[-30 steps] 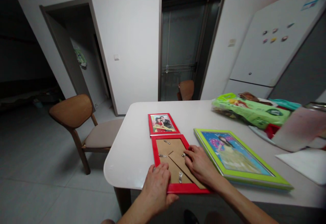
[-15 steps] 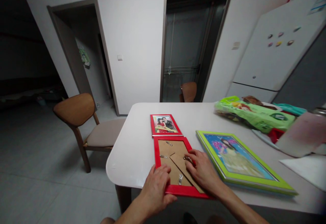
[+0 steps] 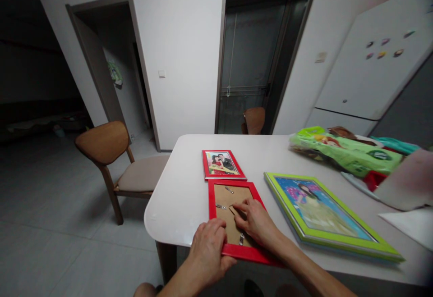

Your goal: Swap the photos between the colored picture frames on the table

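A red photo frame (image 3: pixel 212 198) lies face down at the table's near edge, its brown backing board (image 3: pixel 223 193) upward. Small metal clips (image 3: pixel 229 189) are fixed on the board. My left hand (image 3: pixel 210 245) grips the frame's lower left corner, fingers on top and thumb at the near edge. Over the board, my right hand (image 3: pixel 254 220) has thumb and forefinger bent around the upper end of the board's brown stand (image 3: pixel 232 210). The palm hides most of the stand and the frame's right side.
Beyond lies a second red photo frame (image 3: pixel 223 164), picture up. To the right rests a larger green photo frame (image 3: pixel 318 207) on the white table (image 3: pixel 172 207). Farther right are a green plastic package (image 3: pixel 352 150) and a pinkish container (image 3: pixel 406 180). A wooden chair (image 3: pixel 104 146) stands left.
My right hand has moved left from the frame's right-side clip to the stand's upper end. My left hand stays on the corner. The view has shifted slightly.
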A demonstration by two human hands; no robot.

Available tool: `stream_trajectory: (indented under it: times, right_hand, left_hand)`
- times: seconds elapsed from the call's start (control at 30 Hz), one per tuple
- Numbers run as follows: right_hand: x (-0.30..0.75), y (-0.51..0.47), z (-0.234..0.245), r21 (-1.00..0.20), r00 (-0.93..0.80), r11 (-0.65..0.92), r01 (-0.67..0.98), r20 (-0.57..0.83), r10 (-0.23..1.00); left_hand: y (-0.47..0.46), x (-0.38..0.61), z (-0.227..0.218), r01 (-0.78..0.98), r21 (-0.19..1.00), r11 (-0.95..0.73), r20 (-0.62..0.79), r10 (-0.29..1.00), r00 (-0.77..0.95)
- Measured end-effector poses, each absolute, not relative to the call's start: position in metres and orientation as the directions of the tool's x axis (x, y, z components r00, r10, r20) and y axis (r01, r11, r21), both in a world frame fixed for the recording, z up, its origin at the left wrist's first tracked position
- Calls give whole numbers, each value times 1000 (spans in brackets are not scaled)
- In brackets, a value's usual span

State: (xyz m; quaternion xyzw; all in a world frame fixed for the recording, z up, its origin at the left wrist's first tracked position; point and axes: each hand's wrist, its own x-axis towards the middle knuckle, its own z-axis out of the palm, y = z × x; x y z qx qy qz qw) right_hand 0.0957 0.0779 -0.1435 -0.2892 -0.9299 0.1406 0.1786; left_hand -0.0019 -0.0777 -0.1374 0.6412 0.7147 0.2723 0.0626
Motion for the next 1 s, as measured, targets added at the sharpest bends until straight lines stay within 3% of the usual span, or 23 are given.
stream_trajectory:
  times: [0.4, 0.57, 0.73, 1.0]
  right_hand:
    - [88, 68, -134, -346, -816, 870, 350, 343, 465]
    - [57, 68, -130, -347, -844, 865, 363, 271, 463]
    - [47, 72, -135, -349, -825, 848, 398, 268, 497]
    - [53, 61, -137, -336, -857, 870, 360, 249, 451]
  left_hand:
    - [-71, -2, -133, 910, 413, 29, 211, 969, -127]
    - [-71, 0, -136, 905, 423, 45, 203, 969, -143]
    - [-72, -1, -137, 901, 432, 37, 208, 968, -139]
    - [-72, -1, -135, 906, 420, 40, 186, 974, -130]
